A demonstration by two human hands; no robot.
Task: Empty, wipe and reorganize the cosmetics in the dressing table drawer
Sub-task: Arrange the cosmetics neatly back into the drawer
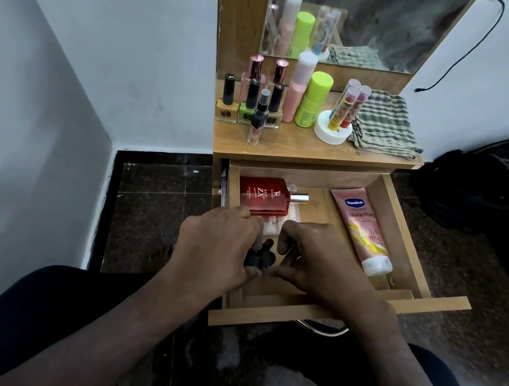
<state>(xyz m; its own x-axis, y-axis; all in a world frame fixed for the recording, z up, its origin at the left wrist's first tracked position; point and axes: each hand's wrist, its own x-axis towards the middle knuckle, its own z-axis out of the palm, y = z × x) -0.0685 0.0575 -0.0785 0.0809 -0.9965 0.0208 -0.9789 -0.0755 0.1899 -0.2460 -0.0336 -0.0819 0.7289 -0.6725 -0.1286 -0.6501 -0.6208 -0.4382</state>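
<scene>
The wooden drawer (407, 222) is pulled out below the dressing table top. Inside lie a red perfume bottle (262, 195) at the back left and a pink Vaseline tube (361, 230) along the right side. Both my hands reach into the drawer's front part. My left hand (215, 246) curls its fingers around small black items (261, 256), partly hidden. My right hand (319, 258) hovers beside them with bent fingers; what it holds is hidden. A small clear packet (274, 225) peeks out between the hands.
On the table top (302, 152) stand nail polish bottles (227, 102), a small spray vial (259, 120), a pink bottle (298, 87), a green bottle (313, 99), lip balm tubes in a white holder (340, 116) and a folded checked cloth (385, 123). A black bag (495, 182) lies right.
</scene>
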